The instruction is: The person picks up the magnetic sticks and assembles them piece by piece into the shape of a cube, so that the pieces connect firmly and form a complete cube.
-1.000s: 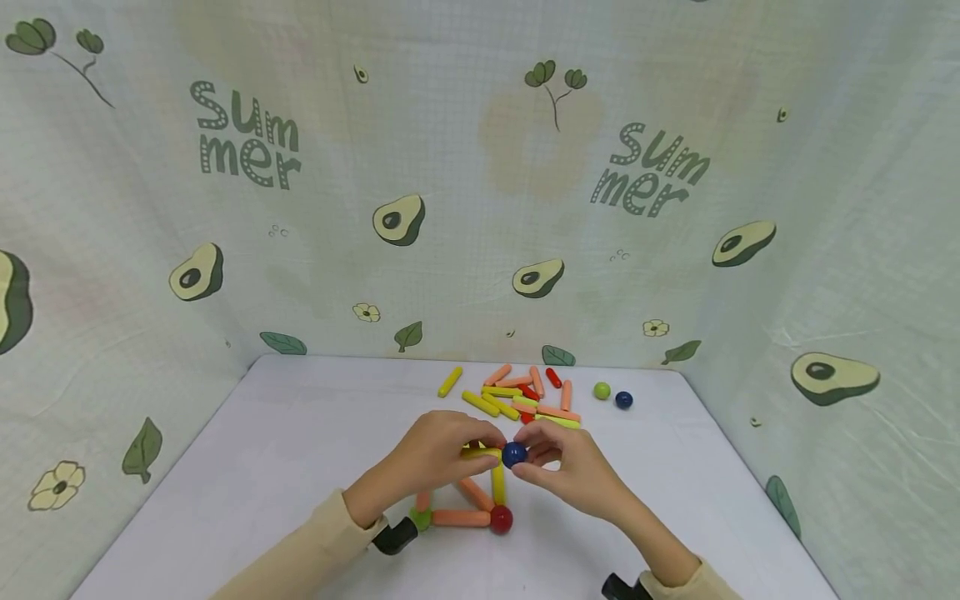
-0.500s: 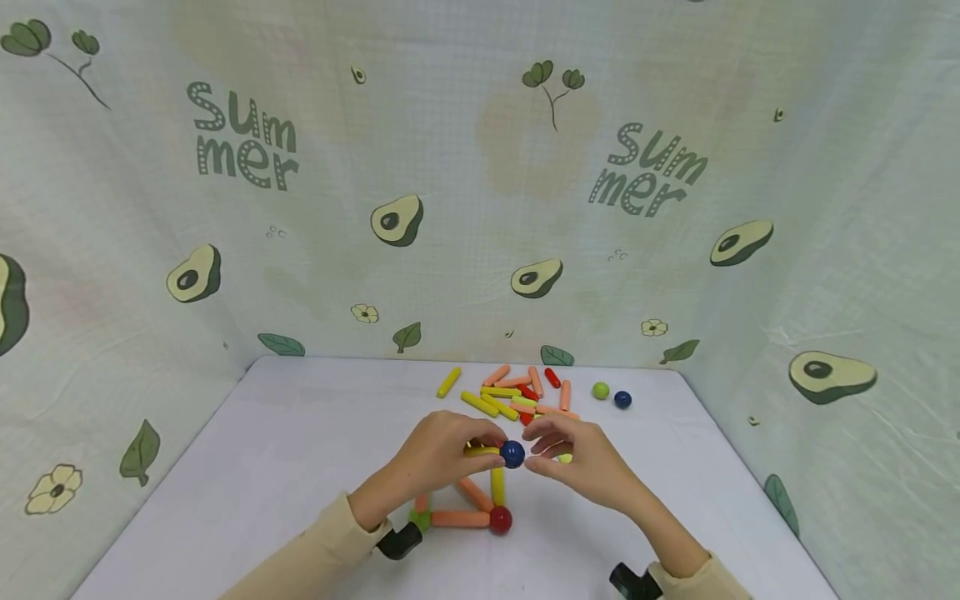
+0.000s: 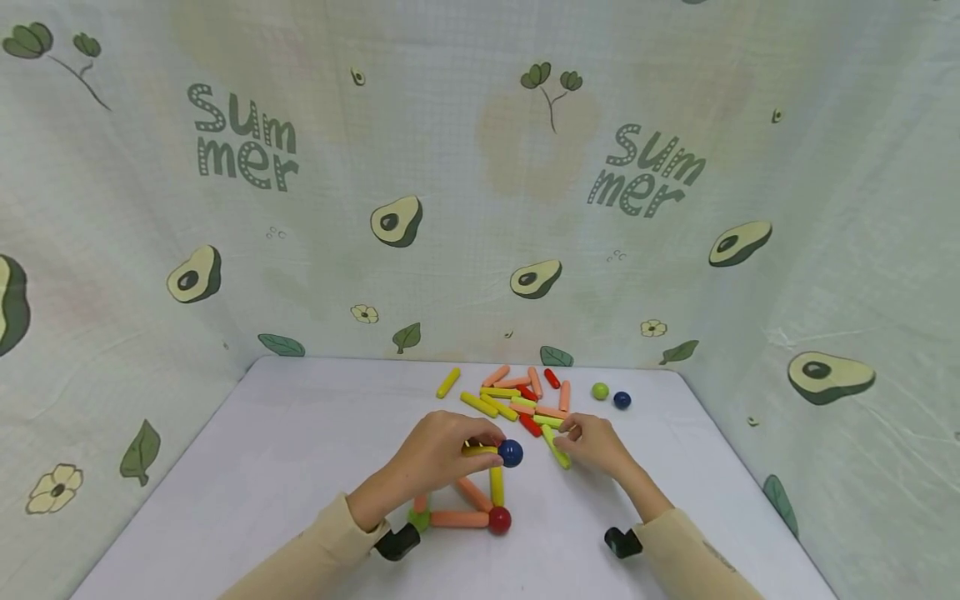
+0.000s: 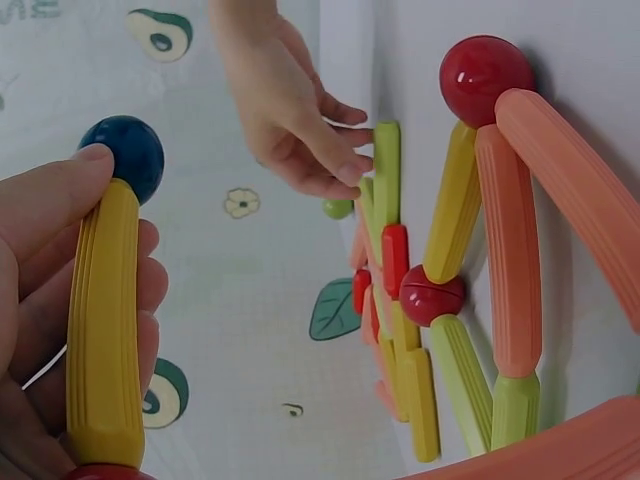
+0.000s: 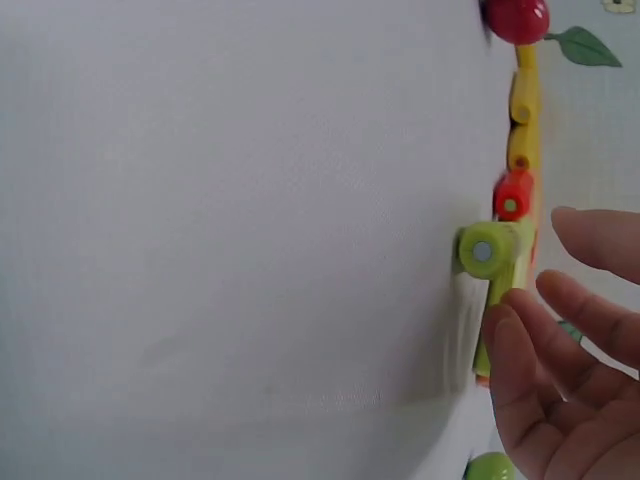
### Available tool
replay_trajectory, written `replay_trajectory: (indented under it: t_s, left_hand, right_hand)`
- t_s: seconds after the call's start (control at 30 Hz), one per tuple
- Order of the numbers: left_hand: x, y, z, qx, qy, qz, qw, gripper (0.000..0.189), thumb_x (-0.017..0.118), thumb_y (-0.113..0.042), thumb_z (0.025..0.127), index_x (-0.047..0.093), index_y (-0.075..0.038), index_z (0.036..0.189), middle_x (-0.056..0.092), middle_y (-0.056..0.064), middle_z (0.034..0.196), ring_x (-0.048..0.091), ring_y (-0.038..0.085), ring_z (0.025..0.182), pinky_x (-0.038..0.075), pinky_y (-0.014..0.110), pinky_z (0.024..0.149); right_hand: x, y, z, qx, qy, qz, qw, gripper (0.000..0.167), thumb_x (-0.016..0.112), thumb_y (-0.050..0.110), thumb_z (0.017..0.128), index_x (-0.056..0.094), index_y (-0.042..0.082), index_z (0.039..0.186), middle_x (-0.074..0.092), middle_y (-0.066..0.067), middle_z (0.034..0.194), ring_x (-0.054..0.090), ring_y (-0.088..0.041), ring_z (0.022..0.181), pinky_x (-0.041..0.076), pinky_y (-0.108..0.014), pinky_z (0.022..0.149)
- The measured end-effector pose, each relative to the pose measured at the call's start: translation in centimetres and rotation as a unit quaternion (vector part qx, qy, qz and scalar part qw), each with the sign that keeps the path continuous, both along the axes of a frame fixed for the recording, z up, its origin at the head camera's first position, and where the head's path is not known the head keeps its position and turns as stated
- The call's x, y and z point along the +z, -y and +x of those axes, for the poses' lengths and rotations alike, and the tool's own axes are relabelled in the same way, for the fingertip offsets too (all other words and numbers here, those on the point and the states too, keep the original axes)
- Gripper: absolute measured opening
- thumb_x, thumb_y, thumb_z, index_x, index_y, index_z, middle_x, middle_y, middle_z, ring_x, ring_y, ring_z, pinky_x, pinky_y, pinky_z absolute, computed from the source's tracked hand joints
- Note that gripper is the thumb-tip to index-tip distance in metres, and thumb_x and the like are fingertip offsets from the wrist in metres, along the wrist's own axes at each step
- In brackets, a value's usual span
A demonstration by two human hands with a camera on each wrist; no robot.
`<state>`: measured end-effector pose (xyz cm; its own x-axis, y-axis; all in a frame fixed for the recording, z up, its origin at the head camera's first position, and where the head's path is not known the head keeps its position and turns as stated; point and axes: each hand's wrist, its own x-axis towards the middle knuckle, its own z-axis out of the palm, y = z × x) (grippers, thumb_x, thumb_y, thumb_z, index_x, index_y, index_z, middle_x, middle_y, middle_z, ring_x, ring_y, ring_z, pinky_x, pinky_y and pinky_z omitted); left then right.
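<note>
My left hand (image 3: 433,454) grips a yellow magnetic rod (image 4: 105,320) along its length, thumb against the blue ball (image 4: 125,158) at its top end. A red ball (image 4: 108,472) shows at the rod's lower end. My right hand (image 3: 596,443) is over the near right side of the pile, its fingers bent loosely with a gap between them. Right by its fingertips lies a light green rod (image 3: 556,448), seen end-on in the right wrist view as a light green rod end (image 5: 482,250). Nothing shows between the right fingers.
A built frame of salmon rods (image 3: 459,519), yellow and green rods, with red balls (image 4: 487,80) and a green ball (image 3: 419,520), stands before the left hand. Loose yellow rods (image 3: 478,404) and salmon and red rods lie behind. A loose green ball (image 3: 600,391) and blue ball (image 3: 622,400) sit back right.
My right hand has come off the blue ball and moved right and away, to the light green rod by the pile. The left hand still holds the yellow rod, almost unmoved.
</note>
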<state>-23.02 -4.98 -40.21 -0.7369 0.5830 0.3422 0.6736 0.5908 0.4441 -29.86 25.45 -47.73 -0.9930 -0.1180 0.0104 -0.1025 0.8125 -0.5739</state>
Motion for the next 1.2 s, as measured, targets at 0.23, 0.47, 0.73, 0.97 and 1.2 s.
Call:
replay_trajectory:
  t_s: [0.23,0.47,0.73,0.97,1.2]
  left_hand:
    - [0.1,-0.3,0.1,0.002,0.001,0.003,1.0,0.026,0.086,-0.034,0.091,0.081,-0.019,0.111,0.078,-0.012,0.095,0.065,-0.004,0.083,0.054,0.017,0.075]
    - [0.0,-0.2,0.0,-0.001,-0.002,0.004,1.0,0.027,0.086,-0.034,0.091,0.081,-0.019,0.112,0.078,-0.012,0.095,0.066,-0.004,0.083,0.054,0.017,0.076]
    - [0.0,-0.1,-0.1,-0.001,-0.005,0.01,0.9999,0.026,0.086,-0.034,0.091,0.081,-0.019,0.111,0.078,-0.012,0.095,0.066,-0.004,0.083,0.055,0.017,0.075]
    - [0.0,0.0,-0.2,0.002,-0.008,0.01,0.9999,0.026,0.086,-0.035,0.091,0.081,-0.019,0.111,0.077,-0.012,0.094,0.065,-0.004,0.082,0.054,0.017,0.074]
    - [-0.2,0.0,-0.2,0.003,-0.01,0.015,0.9998,0.026,0.086,-0.034,0.091,0.081,-0.019,0.111,0.078,-0.012,0.095,0.065,-0.004,0.083,0.054,0.017,0.075]
  right_hand:
    - [-0.7,0.6,-1.0,0.001,0.026,0.029,0.9992,0.028,0.083,0.023,0.093,0.074,0.006,0.114,0.063,-0.004,0.088,0.056,-0.019,0.077,0.05,-0.031,0.069]
    - [-0.4,0.4,-0.3,0.015,0.03,0.051,0.9981,0.023,0.077,0.013,0.095,0.074,0.005,0.116,0.064,-0.005,0.091,0.056,-0.019,0.078,0.053,-0.033,0.071]
    - [0.9,0.3,1.4,0.051,0.009,0.004,0.9986,0.023,0.075,0.009,0.097,0.07,0.007,0.119,0.068,-0.002,0.097,0.06,-0.017,0.083,0.056,-0.033,0.072]
    - [2.1,1.2,3.4,0.093,-0.003,-0.053,0.9943,0.024,0.076,0.008,0.098,0.065,0.009,0.12,0.07,-0.003,0.106,0.067,-0.018,0.093,0.061,-0.032,0.08]
    - [2.3,2.3,5.6,0.144,0.005,-0.106,0.9839,0.022,0.075,0.014,0.1,0.062,0.012,0.117,0.069,-0.002,0.11,0.07,-0.017,0.095,0.061,-0.027,0.082]
